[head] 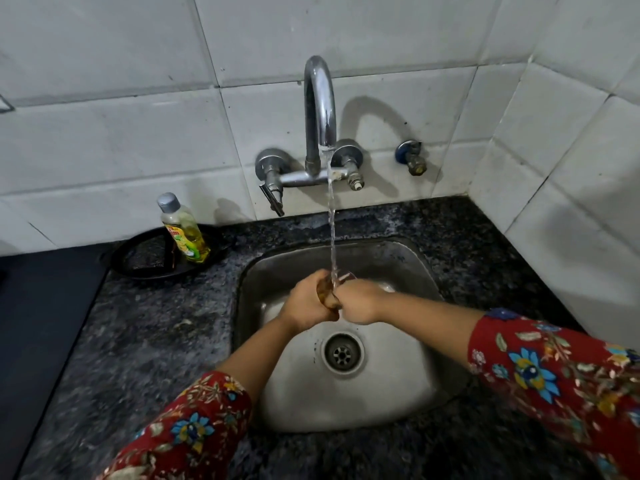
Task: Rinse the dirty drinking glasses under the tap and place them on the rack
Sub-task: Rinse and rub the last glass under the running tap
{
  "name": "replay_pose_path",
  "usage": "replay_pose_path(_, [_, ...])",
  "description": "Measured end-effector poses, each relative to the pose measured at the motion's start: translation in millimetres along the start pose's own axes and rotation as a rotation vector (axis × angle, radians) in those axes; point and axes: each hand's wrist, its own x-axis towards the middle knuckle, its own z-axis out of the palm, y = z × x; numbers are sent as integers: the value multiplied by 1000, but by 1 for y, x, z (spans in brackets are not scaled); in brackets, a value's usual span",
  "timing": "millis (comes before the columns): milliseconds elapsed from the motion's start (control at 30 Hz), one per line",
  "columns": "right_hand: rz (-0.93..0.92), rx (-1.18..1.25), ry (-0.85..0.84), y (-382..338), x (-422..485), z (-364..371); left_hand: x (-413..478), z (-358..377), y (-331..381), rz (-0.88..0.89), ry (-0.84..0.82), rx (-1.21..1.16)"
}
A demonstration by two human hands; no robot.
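A clear drinking glass (329, 293) is held between both hands over the steel sink (408, 265), tilted with its rim toward the far side. My left hand (309, 301) grips it from the left and my right hand (358, 301) grips it from the right. Water runs from the chrome tap (320, 109) in a thin stream straight onto the glass. Most of the glass is hidden by my fingers. No rack is in view.
A bottle of yellow dish soap (183, 230) stands in a black pan (138, 268) on the dark granite counter (145, 341), left of the sink. The drain (342, 353) lies below my hands. A small valve (412, 157) sticks out of the tiled wall at right.
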Motion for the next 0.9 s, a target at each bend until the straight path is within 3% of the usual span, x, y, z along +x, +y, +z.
replay_pose_path(100, [43, 68, 22, -8, 3, 4, -1, -1, -4, 3, 7, -78])
replay_pose_path(233, [-159, 15, 147, 15, -11, -5, 4, -12, -14, 49, -227, -48])
replay_pose_path(267, [-204, -92, 154, 17, -11, -6, 4, -11, -14, 55, -232, -57])
replay_pose_path(333, [-157, -241, 85, 6, -6, -2, -2, -5, -9, 75, -81, -77])
replay_pose_path(400, [-195, -176, 80, -9, 1, 4, -8, 2, -4, 105, 129, -58])
replay_pose_path(433, [-193, -120, 107, -11, 3, 7, -9, 2, -4, 121, 155, -81])
replay_pose_path(500, [-148, -107, 105, -6, -5, -3, -6, -6, -10, 115, 12, -149])
replay_pose_path(567, [-235, -282, 94, 4, -13, -14, -2, -15, -14, 81, -157, -100])
replay_pose_path(633, [-191, -351, 84, 5, -12, -16, -3, -12, -11, 71, -140, -62])
replay_pose_path(767, [-72, -143, -66, -15, -1, -8, -9, 0, -5, 89, 69, -49])
replay_pose_path(800, [-94, -122, -39, -12, -3, -8, -9, -2, -7, 81, 36, -96])
replay_pose_path(900, [-233, -388, 84, 5, -5, -4, -8, -12, -10, 55, -168, -121])
